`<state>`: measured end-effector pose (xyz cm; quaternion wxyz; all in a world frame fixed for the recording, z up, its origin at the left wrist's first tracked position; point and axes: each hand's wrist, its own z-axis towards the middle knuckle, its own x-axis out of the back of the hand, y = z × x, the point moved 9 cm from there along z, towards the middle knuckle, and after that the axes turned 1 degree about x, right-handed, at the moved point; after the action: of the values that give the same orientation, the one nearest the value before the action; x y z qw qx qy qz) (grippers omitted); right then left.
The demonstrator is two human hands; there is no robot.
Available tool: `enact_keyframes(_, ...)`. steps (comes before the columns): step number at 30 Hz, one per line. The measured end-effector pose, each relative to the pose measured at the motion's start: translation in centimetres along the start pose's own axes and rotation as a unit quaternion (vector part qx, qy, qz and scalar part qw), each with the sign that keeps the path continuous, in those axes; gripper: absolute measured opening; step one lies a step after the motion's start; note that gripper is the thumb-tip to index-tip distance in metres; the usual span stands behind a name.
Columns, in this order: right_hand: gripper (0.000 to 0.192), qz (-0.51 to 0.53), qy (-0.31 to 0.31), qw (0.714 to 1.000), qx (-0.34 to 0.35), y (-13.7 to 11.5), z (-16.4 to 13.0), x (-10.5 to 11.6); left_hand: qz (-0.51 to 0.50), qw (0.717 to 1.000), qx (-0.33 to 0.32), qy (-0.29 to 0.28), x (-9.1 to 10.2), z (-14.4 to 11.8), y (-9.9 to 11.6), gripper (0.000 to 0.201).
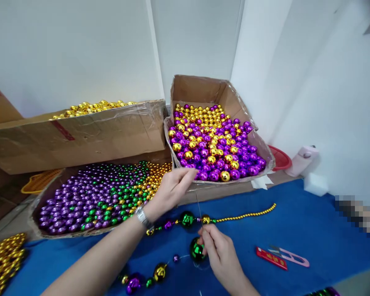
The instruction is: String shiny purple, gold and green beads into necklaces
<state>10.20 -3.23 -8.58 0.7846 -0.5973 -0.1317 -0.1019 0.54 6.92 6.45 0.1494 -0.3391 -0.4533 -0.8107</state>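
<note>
Left hand [172, 190] pinches the upper end of one thin needle [199, 209] above the blue table [311, 230]. Right hand [220, 253] pinches the lower end, touching one large green bead [196, 249]. Three cardboard boxes [80, 135] hold beads. One snips [288, 255] lies right.

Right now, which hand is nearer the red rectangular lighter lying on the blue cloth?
Right. The right hand works just left of the red rectangular lighter; the left hand is raised farther left, by the bead boxes.
</note>
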Motion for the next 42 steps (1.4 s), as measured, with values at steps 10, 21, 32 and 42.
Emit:
enact_keyframes(10,0.026,0.03,-0.006,0.999,-0.031,0.0,-0.6,-0.1,0.442,0.89,-0.059,-0.094,-3.6,6.8,-2.6,0.029)
enact_keyframes(21,0.027,0.042,-0.009,0.998,-0.048,-0.1,-1.5,-0.8,0.415,0.889,-0.017,-0.194,-4.8,7.2,-4.0,0.023)
enact_keyframes(32,0.026,0.06,-0.021,0.997,-0.047,-1.1,-2.0,-1.1,0.38,0.899,0.02,-0.216,-5.3,6.4,-4.8,0.026)
enact_keyframes(42,0.024,0.045,0.006,0.999,-0.02,-2.0,-2.3,-0.2,0.359,0.896,0.028,-0.262,-5.5,7.3,-5.2,0.025)
